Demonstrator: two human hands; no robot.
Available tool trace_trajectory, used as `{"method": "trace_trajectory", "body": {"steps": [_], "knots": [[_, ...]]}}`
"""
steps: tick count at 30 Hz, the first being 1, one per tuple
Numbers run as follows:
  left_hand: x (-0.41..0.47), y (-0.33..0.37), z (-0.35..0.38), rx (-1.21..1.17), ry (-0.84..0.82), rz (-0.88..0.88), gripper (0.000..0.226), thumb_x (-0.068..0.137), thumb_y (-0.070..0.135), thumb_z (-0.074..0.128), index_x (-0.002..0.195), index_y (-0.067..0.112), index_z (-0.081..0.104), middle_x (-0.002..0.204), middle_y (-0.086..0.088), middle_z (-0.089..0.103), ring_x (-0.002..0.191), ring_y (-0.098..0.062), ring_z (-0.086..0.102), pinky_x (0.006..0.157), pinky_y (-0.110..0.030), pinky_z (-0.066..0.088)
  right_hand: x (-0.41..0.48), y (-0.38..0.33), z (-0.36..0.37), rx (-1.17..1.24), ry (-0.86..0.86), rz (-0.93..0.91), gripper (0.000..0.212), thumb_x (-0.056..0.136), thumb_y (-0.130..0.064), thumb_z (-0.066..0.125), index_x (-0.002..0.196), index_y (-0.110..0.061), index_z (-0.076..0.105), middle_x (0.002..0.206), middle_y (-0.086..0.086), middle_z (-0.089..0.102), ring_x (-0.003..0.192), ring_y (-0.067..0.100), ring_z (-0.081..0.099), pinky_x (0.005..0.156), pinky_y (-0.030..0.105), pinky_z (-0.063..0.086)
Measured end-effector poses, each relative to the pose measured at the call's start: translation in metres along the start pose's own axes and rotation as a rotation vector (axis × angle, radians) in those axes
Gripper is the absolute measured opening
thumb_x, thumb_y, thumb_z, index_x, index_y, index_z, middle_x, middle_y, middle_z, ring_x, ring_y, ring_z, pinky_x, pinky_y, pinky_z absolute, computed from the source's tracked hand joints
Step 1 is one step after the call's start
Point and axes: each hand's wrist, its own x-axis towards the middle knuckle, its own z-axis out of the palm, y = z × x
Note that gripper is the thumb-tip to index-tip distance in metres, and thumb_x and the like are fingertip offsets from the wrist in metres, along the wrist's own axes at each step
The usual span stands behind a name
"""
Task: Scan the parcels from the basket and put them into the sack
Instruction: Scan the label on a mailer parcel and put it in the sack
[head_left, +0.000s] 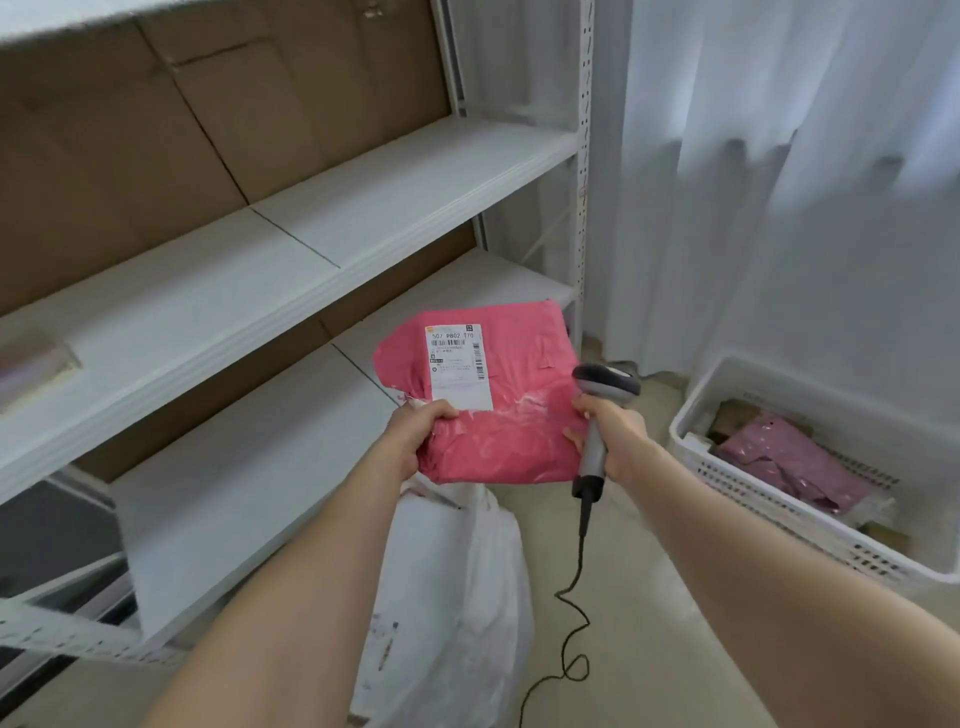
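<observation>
Left hand (415, 432) grips parcel (524, 364), right hand (621, 436) scanner (605, 382).

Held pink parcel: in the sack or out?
Out. The left hand grips the pink parcel above the white sack, label facing the camera; the right hand holds the scanner.

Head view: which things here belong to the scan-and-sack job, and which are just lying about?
Job: pink parcel in the left hand; scanner in the right hand; white sack below them; basket with a mauve parcel inside.
Lying about: white shelving; cardboard behind it; curtain; blurred flat item on the left shelf.
</observation>
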Motion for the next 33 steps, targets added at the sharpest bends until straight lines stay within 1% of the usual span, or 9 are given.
{"method": "trace_trajectory", "body": {"steps": [4,7,11,15,21,23,28,30,33], "knots": [[0.008,-0.041,-0.093,-0.097,0.186,0.000,0.014,0.071,0.007,0.062,0.085,0.011,0.061,0.069,-0.001,0.063,0.063,-0.018,0.058,0.058,-0.022,0.045,-0.015,0.072,0.064,-0.049,-0.027,0.052,0.014,0.082,-0.003,0.070,0.087,-0.005,0.057,0.076,0.013,0.059,0.061,0.027,0.060,0.067,0.038,0.054],[0.014,-0.072,-0.147,-0.096,0.385,0.031,0.012,0.072,0.005,0.058,0.080,0.010,0.050,0.042,0.008,0.051,0.041,-0.009,0.047,0.043,-0.015,0.035,-0.023,0.119,0.098,-0.095,-0.011,0.083,0.018,0.080,-0.008,0.071,0.082,-0.009,0.054,0.078,0.015,0.057,0.068,0.030,0.060,0.070,0.040,0.051],[0.028,-0.113,-0.184,0.185,0.514,0.121,0.029,0.075,0.010,0.064,0.101,0.015,0.052,0.091,-0.002,0.062,0.084,-0.027,0.059,0.072,-0.028,0.042,-0.021,0.162,0.115,-0.095,-0.022,0.139,0.019,0.081,-0.010,0.071,0.091,-0.011,0.055,0.087,0.010,0.052,0.066,0.028,0.062,0.060,0.033,0.055],[0.035,-0.152,-0.193,0.531,0.440,0.157,0.031,0.075,0.022,0.076,0.097,0.014,0.055,0.084,-0.002,0.056,0.076,-0.025,0.057,0.067,-0.028,0.040,-0.011,0.192,0.116,-0.120,-0.031,0.198,0.032,0.083,-0.012,0.070,0.111,-0.011,0.055,0.097,0.009,0.052,0.065,0.024,0.061,0.061,0.033,0.057],[0.055,-0.211,-0.193,0.478,0.395,-0.065,0.054,0.080,0.020,0.074,0.126,0.010,0.048,0.120,-0.012,0.062,0.108,-0.033,0.059,0.090,-0.036,0.043,0.010,0.232,0.103,-0.167,-0.060,0.252,0.024,0.086,-0.012,0.066,0.105,-0.015,0.053,0.101,0.007,0.048,0.081,0.030,0.060,0.054,0.029,0.054],[0.072,-0.224,-0.191,0.474,0.307,-0.130,0.059,0.081,0.020,0.074,0.131,0.008,0.046,0.125,-0.013,0.060,0.113,-0.033,0.057,0.098,-0.040,0.044,0.021,0.246,0.100,-0.183,-0.037,0.285,0.016,0.085,-0.011,0.067,0.096,-0.012,0.055,0.091,0.008,0.051,0.072,0.026,0.059,0.056,0.030,0.053],[0.109,-0.271,-0.186,0.901,0.292,-0.257,0.105,0.076,0.023,0.079,0.150,0.012,0.006,0.152,-0.020,0.023,0.139,-0.037,0.026,0.111,-0.048,0.029,0.050,0.286,0.092,-0.212,-0.012,0.331,0.010,0.084,-0.009,0.068,0.084,-0.009,0.058,0.077,0.010,0.053,0.062,0.023,0.055,0.060,0.034,0.051],[0.111,-0.292,-0.175,1.256,0.241,-0.146,0.093,0.085,0.020,0.067,0.152,0.024,0.001,0.156,-0.015,0.009,0.143,-0.035,0.014,0.113,-0.049,0.023,0.057,0.298,0.088,-0.228,0.015,0.353,0.013,0.084,-0.011,0.069,0.085,-0.008,0.056,0.079,0.011,0.052,0.062,0.024,0.056,0.061,0.034,0.050],[0.115,-0.318,-0.160,1.493,-0.156,-0.113,0.068,0.088,0.010,0.050,0.147,0.034,0.028,0.155,-0.007,0.021,0.142,-0.032,0.021,0.114,-0.048,0.026,0.061,0.310,0.087,-0.227,0.024,0.378,0.017,0.083,-0.013,0.070,0.085,-0.008,0.054,0.078,0.010,0.053,0.063,0.025,0.057,0.062,0.035,0.049]]}}
